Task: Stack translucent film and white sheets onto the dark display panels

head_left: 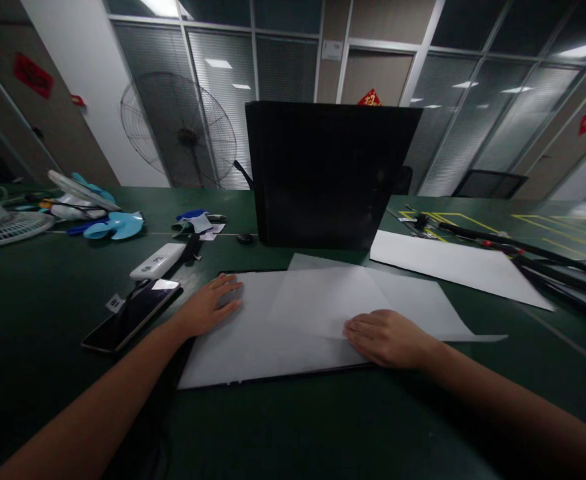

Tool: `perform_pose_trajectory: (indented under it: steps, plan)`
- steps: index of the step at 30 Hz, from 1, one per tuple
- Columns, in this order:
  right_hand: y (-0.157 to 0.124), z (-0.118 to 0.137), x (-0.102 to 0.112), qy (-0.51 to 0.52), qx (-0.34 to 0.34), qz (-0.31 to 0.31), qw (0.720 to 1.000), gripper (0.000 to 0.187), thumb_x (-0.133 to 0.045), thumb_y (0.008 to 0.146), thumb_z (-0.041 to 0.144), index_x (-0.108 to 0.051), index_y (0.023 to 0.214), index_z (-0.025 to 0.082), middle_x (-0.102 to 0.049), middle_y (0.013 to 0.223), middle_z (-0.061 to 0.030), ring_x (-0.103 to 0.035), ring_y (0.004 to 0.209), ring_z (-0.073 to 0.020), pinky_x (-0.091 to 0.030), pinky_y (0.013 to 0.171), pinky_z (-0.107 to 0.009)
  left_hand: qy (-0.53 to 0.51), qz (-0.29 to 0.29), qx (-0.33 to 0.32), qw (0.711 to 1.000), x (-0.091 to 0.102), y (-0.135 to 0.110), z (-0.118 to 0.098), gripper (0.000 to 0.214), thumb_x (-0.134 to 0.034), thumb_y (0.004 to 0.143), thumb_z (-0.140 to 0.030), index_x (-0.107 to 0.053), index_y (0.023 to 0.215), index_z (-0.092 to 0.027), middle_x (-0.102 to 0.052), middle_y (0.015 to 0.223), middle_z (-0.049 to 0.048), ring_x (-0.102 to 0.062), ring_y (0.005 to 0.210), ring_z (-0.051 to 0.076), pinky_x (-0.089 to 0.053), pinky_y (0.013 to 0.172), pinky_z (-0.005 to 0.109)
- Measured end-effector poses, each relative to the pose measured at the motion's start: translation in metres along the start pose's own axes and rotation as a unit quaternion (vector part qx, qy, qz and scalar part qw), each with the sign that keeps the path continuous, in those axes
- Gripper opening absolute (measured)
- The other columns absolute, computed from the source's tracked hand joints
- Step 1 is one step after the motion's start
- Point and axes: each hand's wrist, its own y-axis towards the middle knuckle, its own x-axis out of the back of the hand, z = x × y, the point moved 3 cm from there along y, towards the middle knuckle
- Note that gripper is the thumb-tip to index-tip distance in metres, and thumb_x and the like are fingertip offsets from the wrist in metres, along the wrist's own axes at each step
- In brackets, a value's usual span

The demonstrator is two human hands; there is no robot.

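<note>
A white translucent sheet (263, 327) lies over a thin, dark-edged panel on the green table. My left hand (210, 307) rests at the panel's left edge, its fingers spread on the sheet. Farther right, my right hand (385, 337) lies palm down on the white surface, fingers side by side and slightly bent; its thumb is hidden. Another thin sheet (423, 303) overlaps the first and sticks out past the panel on the right. Its near right corner reaches beyond my right wrist.
Behind the panel stands a large black monitor-like board (333, 177). A phone (133, 317) and a white power bank (157, 261) lie left. A white board (457, 267) and dark strips (567, 267) are on the right. Blue fan blades (115, 225) sit at far left on the green table (293, 433).
</note>
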Motion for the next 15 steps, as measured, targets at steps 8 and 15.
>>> perform_pose_trajectory:
  steps: [8, 15]
  plan:
    - [0.009, 0.008, -0.003, 0.129, 0.015, 0.004, 0.992, 0.04, -0.052, 0.105, 0.024, -0.064, 0.143, 0.017, -0.064, 0.147, -0.0095, -0.059, 0.138, -0.0263, -0.057, 0.104, -0.045, -0.012, -0.003, -0.004, 1.0, 0.0, -0.001, 0.001, 0.068, -0.035, 0.105, -0.067, -0.06, 0.15, -0.022, -0.049, 0.165, 0.0102, -0.038, 0.156, 0.034, -0.032, 0.127, 0.057]
    - [0.011, 0.016, 0.001, 0.258, 0.017, 0.005, 0.966, 0.076, -0.06, 0.103, 0.038, -0.026, 0.169, 0.026, -0.042, 0.166, -0.0115, -0.047, 0.149, -0.0257, -0.048, 0.116, -0.046, -0.015, 0.011, 0.007, 1.0, 0.003, -0.002, -0.003, 0.079, -0.052, 0.095, -0.072, -0.054, 0.153, -0.019, -0.044, 0.168, 0.0133, -0.033, 0.158, 0.036, -0.03, 0.129, 0.055]
